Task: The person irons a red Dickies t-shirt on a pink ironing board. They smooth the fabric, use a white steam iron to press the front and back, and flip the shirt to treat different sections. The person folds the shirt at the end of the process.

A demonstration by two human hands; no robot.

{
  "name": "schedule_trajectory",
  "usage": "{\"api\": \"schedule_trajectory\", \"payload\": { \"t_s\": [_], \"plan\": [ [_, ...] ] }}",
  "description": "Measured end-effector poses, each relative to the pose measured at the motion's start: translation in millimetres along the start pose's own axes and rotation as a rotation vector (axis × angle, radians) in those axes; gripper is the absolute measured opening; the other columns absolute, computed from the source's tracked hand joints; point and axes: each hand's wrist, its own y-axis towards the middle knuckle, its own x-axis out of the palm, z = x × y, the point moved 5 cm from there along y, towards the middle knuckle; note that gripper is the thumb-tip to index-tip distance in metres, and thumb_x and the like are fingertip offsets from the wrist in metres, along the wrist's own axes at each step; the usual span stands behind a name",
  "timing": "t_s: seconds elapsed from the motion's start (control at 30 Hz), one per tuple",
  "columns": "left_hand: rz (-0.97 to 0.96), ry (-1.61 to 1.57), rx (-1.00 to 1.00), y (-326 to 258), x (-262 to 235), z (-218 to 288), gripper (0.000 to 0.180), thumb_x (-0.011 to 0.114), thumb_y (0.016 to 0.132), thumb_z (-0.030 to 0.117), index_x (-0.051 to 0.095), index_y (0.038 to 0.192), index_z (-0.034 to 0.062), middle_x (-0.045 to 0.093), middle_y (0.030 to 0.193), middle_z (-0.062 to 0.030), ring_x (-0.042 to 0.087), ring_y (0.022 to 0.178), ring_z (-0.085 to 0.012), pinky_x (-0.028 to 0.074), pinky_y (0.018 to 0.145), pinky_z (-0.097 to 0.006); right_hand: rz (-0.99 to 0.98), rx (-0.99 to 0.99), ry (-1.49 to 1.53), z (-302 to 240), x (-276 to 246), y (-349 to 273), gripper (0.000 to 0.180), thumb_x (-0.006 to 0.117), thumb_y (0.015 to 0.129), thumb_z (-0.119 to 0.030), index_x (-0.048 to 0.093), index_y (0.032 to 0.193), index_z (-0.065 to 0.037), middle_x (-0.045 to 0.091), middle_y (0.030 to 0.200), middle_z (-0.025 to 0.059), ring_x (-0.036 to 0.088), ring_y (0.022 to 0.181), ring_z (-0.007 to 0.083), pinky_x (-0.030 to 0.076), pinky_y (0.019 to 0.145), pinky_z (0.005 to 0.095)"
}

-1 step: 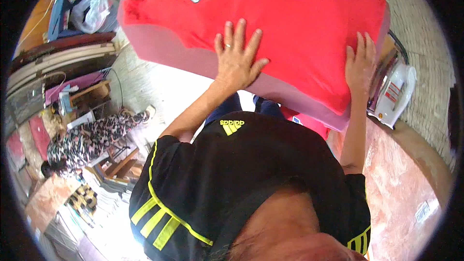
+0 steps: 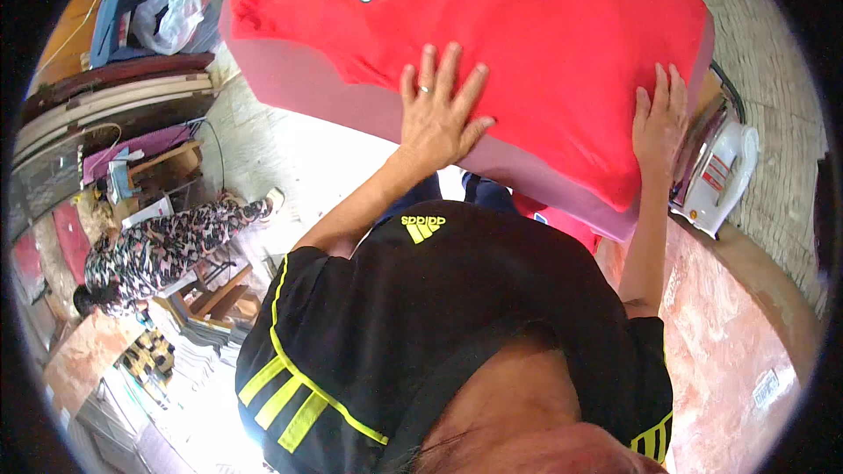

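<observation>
A red shirt (image 2: 544, 61) with a round printed badge is spread over a padded pink ironing board (image 2: 325, 96). My left hand (image 2: 442, 105) lies flat on the shirt's near edge, fingers spread, a ring on one finger. Along the board's right side, my right hand (image 2: 660, 118) rests on the shirt with its fingers stretched out. Neither hand grips anything. Just right of my right hand, a white iron (image 2: 716, 175) rests at the board's end, touched by neither hand.
A pinkish, marbled tabletop (image 2: 720, 325) lies to the right. On the left are a clear plastic bag (image 2: 176, 17), stacked boards (image 2: 114, 101) and a purple-topped shelf (image 2: 136, 154). Farther off stands a person in patterned clothes (image 2: 167, 246), beside stacked sheets (image 2: 206, 342).
My left hand sits slightly nearer to me on the shirt's edge. The whole view has shifted a little; the right hand stays at the board's right side.
</observation>
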Motion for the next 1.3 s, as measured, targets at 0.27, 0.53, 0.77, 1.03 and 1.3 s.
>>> {"api": "schedule_trajectory", "payload": {
  "t_s": [0.27, 0.53, 0.77, 1.03, 1.3],
  "plan": [
    [0.422, -0.121, -0.088, -56.2, -71.7, -130.8, 0.036, 0.069, 0.086, 0.021, 0.064, 0.119, 0.0084, 0.057, 0.122, -0.0174, 0.049, 0.117, -0.0384, 0.035, 0.102, -0.049, -0.136, -0.383, 0.76, -220.9, 19.5, 31.6, 0.035, 0.071, 0.083, -0.011, 0.063, 0.117, -0.007, 0.058, 0.125, 0.0133, 0.054, 0.119, 0.0323, 0.044, 0.1, 0.0439],
    [0.787, -0.025, -0.532, -36.7, -136.1, -351.6, 0.044, 0.067, 0.091, 0.031, 0.061, 0.122, -0.0002, 0.059, 0.116, -0.0228, 0.053, 0.111, -0.0407, 0.042, 0.097, -0.047, -0.317, -0.651, 0.668, -372.3, 48.4, 41.6, 0.029, 0.071, 0.082, -0.013, 0.065, 0.108, -0.002, 0.061, 0.103, 0.0109, 0.058, 0.094, 0.0285, 0.047, 0.084, 0.042],
    [0.499, -0.41, -0.653, 1.0, -118.6, -428.0, 0.042, 0.073, 0.085, 0.037, 0.071, 0.097, -0.0029, 0.071, 0.079, -0.0169, 0.065, 0.071, -0.0267, 0.051, 0.068, -0.039, -0.449, -0.524, 0.767, -375.5, 46.9, 52.4, 0.018, 0.068, 0.084, -0.011, 0.066, 0.099, 0.0, 0.062, 0.093, 0.0142, 0.061, 0.087, 0.0322, 0.05, 0.077, 0.041],
    [0.394, -0.198, -0.723, -10.5, -135.5, -432.1, 0.04, 0.06, 0.094, 0.041, 0.07, 0.096, 0.0022, 0.069, 0.083, -0.0212, 0.067, 0.082, -0.0397, 0.049, 0.074, -0.046, -0.678, -0.5, 0.886, -389.2, 56.5, 67.9, 0.021, 0.071, 0.086, -0.021, 0.067, 0.095, -0.002, 0.061, 0.081, 0.0138, 0.063, 0.076, 0.031, 0.05, 0.067, 0.0417],
    [0.474, -0.122, -0.634, 10.7, -143.4, -411.8, 0.032, 0.069, 0.09, 0.032, 0.064, 0.084, 0.0008, 0.063, 0.074, -0.0182, 0.06, 0.071, -0.037, 0.044, 0.066, -0.048, -0.137, -0.575, 0.688, -440.1, 137.0, 313.4, 0.032, 0.066, 0.091, -0.028, 0.061, 0.106, 0.0, 0.062, 0.093, 0.0207, 0.065, 0.082, 0.0385, 0.052, 0.072, 0.0473]
  ]
}}
